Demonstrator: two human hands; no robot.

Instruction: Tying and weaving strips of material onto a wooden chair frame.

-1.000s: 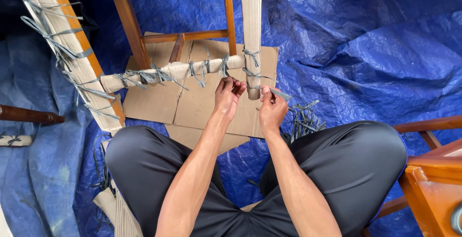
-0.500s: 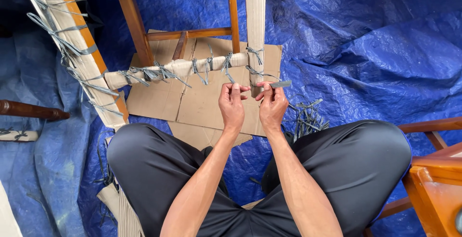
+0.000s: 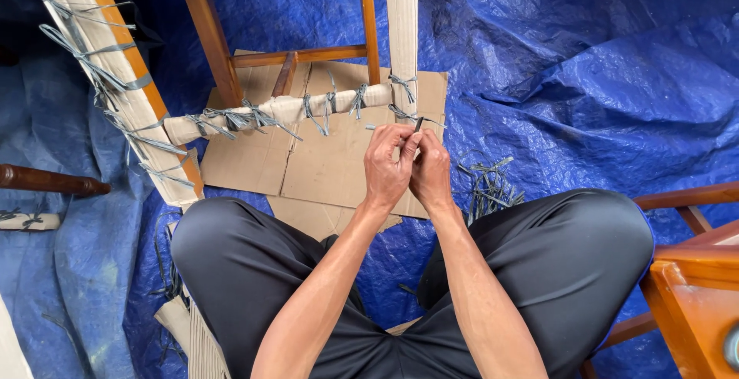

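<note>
At the far left edge of the blue tarp (image 3: 616, 63) a dark wooden rail (image 3: 50, 181) juts in, with a wrapped piece (image 3: 27, 221) tied with grey string just below it. Next to these, a long leg (image 3: 115, 79) wrapped in pale paper slants from the top left corner down toward the person's left knee; many grey ties are knotted along it, too tangled to count. A wrapped crossbar (image 3: 285, 110) runs from that leg rightward to an upright wrapped leg (image 3: 401, 33), and it carries about six grey ties. Behind it stand two bare wooden legs and one bare rung (image 3: 300, 56). Flat brown cardboard (image 3: 323, 163), in several overlapping sheets, lies on the tarp under the frame; no labels show on it.

The left hand (image 3: 387, 167) and right hand (image 3: 429, 171) meet just below the joint of the crossbar and the upright leg, touching each other. Both pinch one grey strap (image 3: 416, 123) between fingers and thumbs, fingers closed tight on it; its short end sticks up above the fingertips, near the leg but whether it touches cannot be told.

Right of the hands, a loose heap of cut strap pieces (image 3: 485, 183) lies on the tarp beside the right knee. At the lower right corner sits orange-brown wooden furniture (image 3: 693, 287).
</note>
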